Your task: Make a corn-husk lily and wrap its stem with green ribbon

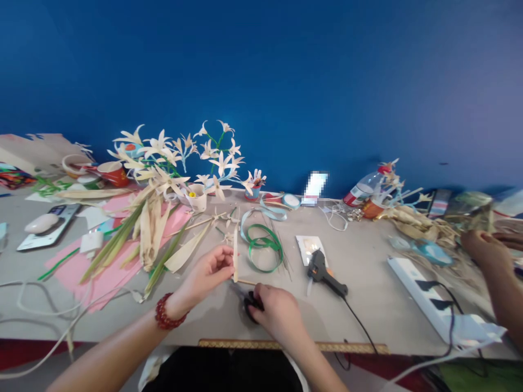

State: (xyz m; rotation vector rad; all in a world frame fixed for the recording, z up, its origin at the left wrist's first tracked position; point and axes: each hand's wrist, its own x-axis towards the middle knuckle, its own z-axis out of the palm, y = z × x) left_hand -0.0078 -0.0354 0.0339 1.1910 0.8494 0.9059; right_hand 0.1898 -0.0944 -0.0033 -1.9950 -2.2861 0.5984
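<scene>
In my left hand, with a red bead bracelet at the wrist, a narrow pale strip of husk is pinched upright between thumb and fingers. My right hand is closed around the black handles of a pair of scissors. Their blades point toward the strip's lower end; whether they touch it I cannot tell. A thin pale piece lies crosswise between the two hands. Just beyond them is a loose coil of green ribbon. Several husk leaves lie to the left.
A black glue gun rests on a white packet, its cord running off the front edge. Farther right are a white power strip and another person's hand. Husk flowers stand along the blue wall. Pink paper and white cables cover the left.
</scene>
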